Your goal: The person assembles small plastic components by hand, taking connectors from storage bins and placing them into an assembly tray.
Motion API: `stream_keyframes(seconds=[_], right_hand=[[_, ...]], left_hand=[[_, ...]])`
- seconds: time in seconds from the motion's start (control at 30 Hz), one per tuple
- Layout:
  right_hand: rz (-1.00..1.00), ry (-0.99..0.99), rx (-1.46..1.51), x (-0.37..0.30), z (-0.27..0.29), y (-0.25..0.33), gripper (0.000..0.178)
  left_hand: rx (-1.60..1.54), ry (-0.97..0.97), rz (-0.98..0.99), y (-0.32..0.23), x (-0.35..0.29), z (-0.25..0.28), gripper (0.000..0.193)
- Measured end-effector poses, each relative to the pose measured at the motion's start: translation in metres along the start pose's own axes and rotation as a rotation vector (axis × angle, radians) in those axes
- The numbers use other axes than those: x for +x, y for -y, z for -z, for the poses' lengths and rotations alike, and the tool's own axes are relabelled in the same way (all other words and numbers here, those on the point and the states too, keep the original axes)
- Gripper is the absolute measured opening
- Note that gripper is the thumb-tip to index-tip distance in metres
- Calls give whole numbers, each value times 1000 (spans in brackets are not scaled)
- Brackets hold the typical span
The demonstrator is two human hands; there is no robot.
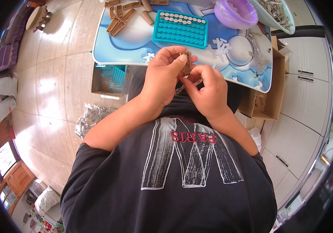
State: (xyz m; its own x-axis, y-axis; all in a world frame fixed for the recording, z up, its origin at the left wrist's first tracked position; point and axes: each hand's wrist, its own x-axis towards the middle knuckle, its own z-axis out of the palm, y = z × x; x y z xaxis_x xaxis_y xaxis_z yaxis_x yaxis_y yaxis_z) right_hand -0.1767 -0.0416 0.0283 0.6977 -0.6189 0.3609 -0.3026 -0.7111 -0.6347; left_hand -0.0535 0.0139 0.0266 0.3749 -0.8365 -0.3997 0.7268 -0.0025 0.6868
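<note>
My left hand (163, 72) grips a small brown rectangular plastic piece (187, 66) upright, its thumb pressed on the upper end. Just below and to the right, my right hand (209, 91) is closed in a pinch at the piece's lower end. Something pale and shiny shows by those fingertips, too small to name. Both hands are over the near edge of a table (129, 56) with a blue and white cloud pattern. Beyond them lies a turquoise tray (180, 34) with rows of round cups, the far rows bearing white discs (179, 19).
More brown plastic pieces (120, 23) lie at the table's far left. White strips (221, 47) are scattered right of the tray. A purple basin (236, 13) and a white tub (277, 15) of small parts stand at the far right. Cardboard boxes (272, 83) flank the table's right side.
</note>
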Motion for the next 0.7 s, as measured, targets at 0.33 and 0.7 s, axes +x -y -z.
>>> stream_keyframes(seconds=[0.33,0.7], right_hand=[[-243,-47,317,-7,-10,-4,24],[-256,-80,469,-9,-4,-6,17]], left_hand=[[-48,16,-56,-1,-3,-6,18],[4,3,-50,0,-2,-2,17]])
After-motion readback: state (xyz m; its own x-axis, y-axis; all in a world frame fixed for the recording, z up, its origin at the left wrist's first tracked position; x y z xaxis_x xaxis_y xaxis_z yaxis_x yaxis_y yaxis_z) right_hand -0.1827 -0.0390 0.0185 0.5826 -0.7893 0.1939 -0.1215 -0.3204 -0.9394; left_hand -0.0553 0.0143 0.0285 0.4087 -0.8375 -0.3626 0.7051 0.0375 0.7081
